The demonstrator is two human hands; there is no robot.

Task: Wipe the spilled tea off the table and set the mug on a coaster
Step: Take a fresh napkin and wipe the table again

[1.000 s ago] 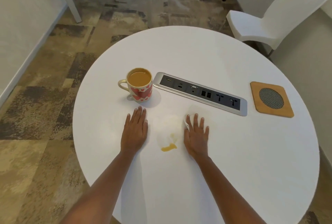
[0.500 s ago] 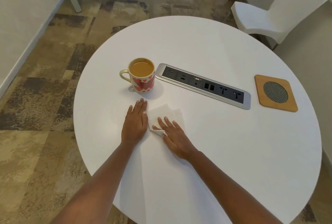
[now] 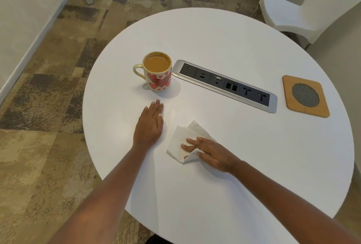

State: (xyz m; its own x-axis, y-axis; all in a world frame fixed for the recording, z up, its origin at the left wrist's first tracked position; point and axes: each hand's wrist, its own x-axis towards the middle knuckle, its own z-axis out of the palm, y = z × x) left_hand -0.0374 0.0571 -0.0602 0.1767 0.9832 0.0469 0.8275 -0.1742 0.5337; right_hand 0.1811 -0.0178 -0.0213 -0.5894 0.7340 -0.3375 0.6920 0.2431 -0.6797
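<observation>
Napkin [image 3: 183, 138], white and crumpled, lies flat on the table [image 3: 234, 38] near its front edge. The right hand [image 3: 211, 152] is on top of it, palm down, with fingers [image 3: 192, 141] straight, slightly spread and pressing the paper. The napkin's near corner bunches up at the thumb side, and the thumb itself is hidden. Left hand [image 3: 149, 124] lies flat on the bare table just left of the napkin, fingers together, holding nothing.

Mug [image 3: 158, 71] stands upright on the table beyond the left hand. It is cream with red hearts, its handle points left, and it is nearly full of milky tea [image 3: 157, 63]. It sits just beside the left end of the socket panel [image 3: 226, 85]; cannot tell if they touch.

Coaster [image 3: 305, 96], square wood with a round mesh centre, lies flat at the table's right side, just past the panel's right end and well apart from the mug.

White chair [image 3: 304, 3] stands beyond the table at the far right. The floor is patterned carpet [image 3: 48, 97].
</observation>
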